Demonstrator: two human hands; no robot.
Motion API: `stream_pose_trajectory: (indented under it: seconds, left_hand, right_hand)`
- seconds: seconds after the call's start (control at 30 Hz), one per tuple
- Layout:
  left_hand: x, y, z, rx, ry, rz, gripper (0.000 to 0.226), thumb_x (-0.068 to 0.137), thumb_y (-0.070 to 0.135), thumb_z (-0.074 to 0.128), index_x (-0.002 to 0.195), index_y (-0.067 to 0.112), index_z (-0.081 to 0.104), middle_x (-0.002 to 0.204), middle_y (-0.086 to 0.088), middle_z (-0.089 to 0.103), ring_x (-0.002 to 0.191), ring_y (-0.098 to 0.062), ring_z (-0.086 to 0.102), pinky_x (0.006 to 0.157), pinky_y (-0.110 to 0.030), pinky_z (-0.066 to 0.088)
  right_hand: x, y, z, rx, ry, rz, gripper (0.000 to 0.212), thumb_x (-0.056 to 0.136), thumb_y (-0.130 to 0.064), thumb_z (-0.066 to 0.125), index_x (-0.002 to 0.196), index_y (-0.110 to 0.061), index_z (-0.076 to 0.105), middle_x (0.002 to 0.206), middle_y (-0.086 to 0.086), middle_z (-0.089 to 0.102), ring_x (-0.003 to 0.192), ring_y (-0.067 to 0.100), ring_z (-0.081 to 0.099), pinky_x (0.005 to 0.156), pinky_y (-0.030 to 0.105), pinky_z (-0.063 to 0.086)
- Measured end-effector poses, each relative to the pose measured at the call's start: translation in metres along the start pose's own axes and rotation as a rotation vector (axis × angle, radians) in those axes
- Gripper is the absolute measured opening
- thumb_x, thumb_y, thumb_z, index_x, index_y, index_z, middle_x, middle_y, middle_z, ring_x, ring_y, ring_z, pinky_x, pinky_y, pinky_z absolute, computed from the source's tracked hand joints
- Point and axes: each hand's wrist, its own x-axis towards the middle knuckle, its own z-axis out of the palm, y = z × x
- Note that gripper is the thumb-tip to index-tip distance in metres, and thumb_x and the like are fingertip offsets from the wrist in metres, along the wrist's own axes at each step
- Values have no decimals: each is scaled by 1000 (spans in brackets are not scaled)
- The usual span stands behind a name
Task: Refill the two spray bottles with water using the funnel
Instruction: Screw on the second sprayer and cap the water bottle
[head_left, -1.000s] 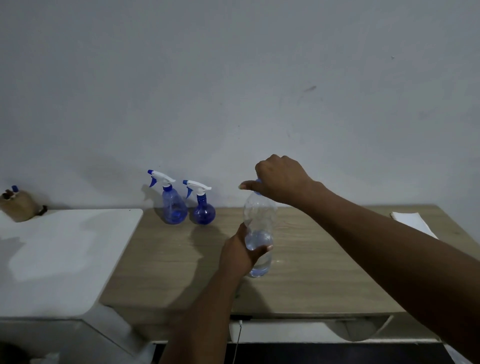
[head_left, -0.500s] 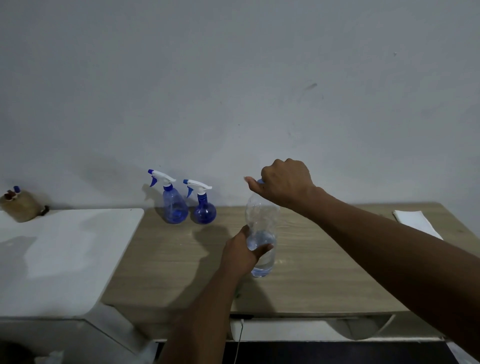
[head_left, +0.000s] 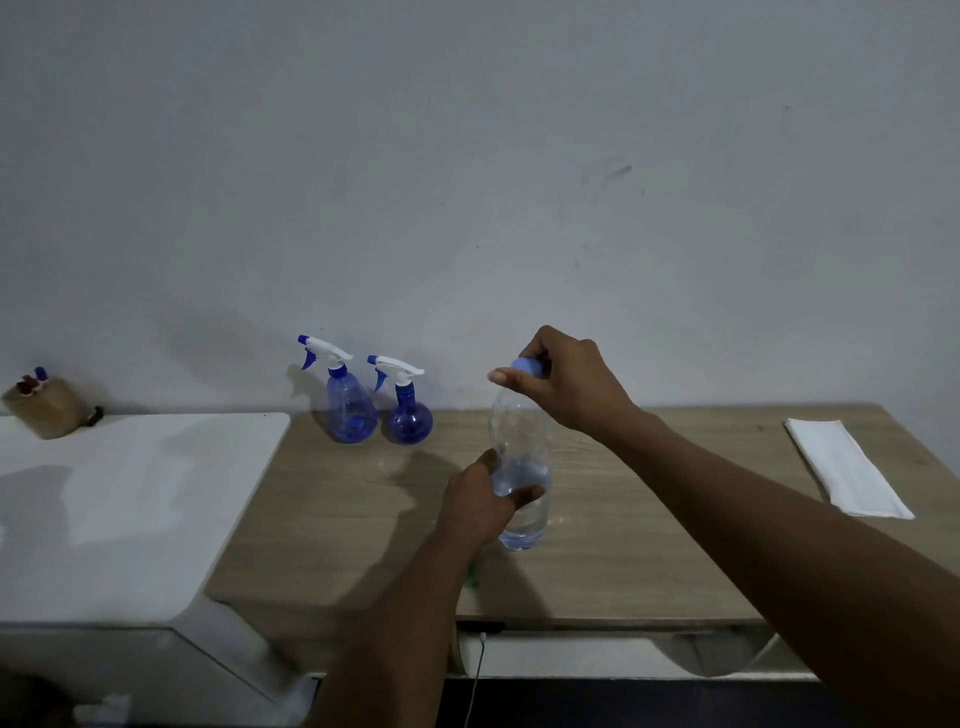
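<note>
Head view: on the wooden table the clear water bottle is upright and partly full, with the left hand wrapped round its lower body. The taller spray bottle and the round spray bottle wait by the wall, triggers on. The right hand has turned since a second ago. It pinches the blue cap, which now shows, so unscrewing is likely underway.

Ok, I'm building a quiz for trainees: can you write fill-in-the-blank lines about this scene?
The right hand pinches the bottle's ____ cap; the left hand grips its body.
____ sprayers stand by the wall.
The folded cloth on the table is ____.
Missing: blue; two; white.
</note>
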Motion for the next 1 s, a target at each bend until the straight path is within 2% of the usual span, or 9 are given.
stream_pose_trajectory:
  seconds: [0.07,0.17,0.3,0.37,0.53,0.67,0.73,0.83,1.0]
  left_hand:
    - [-1,-1,-1,-10,10,1,73,75,59,77,136,28,53,120,4,70,110,-19,66,95,-38,55]
    - [-2,1,-1,-18,0,0,70,76,58,77,134,27,55,118,2,71,108,-20,67,94,-39,55]
    - [-2,2,-1,-18,-27,-9,63,76,56,77,129,26,58,115,4,72,106,-19,67,92,-37,56]
    - [-2,2,-2,-26,-36,-6,68,77,53,78,134,25,55,121,3,70,110,-19,65,94,-36,55]
    - [-4,5,-2,-63,-66,-22,77,78,50,79,142,23,48,132,1,64,118,-20,61,94,-31,50]
    - [-11,-5,-5,-33,-126,-29,91,64,64,83,141,31,47,133,6,62,117,-17,60,100,-41,52]
    - [-17,-21,-11,43,-123,-61,98,61,63,84,144,30,44,140,6,57,124,-17,56,104,-40,48]
    - [-26,-52,-24,274,-160,-89,99,68,53,84,151,27,37,150,0,47,137,-22,46,110,-40,41]
    - [-33,-87,-43,521,-253,-104,66,80,37,76,140,28,49,136,-5,53,124,-25,53,104,-38,45]
  right_hand:
    - [-5,1,0,16,-36,-38,49,83,-67,61,101,-21,57,90,-4,67,83,12,62,72,33,57]
    - [-11,9,2,9,-47,-129,43,91,-56,56,113,-19,60,101,-3,68,94,15,66,83,41,58]
    - [-9,15,-1,16,-14,-47,51,80,-70,59,98,-22,55,93,-3,68,90,18,65,77,45,57]
    - [-9,15,1,31,3,-21,51,77,-72,61,93,-24,52,90,-3,68,89,17,65,75,45,57]
    - [-16,16,9,164,59,-1,43,81,-53,73,97,-17,55,92,-3,69,87,11,66,75,29,55]
    - [-23,21,20,184,45,-16,31,87,-41,71,106,-20,58,102,-8,65,92,2,60,76,11,43]
    - [-24,20,25,206,51,-1,27,90,-38,69,108,-21,59,102,-10,64,92,-5,58,74,4,40]
    - [-21,18,33,270,44,58,17,92,-33,64,105,-22,60,100,-12,65,95,-8,59,76,7,40]
    - [-21,20,50,353,103,131,8,92,-28,60,97,-22,63,89,-14,67,83,-7,61,76,16,44]
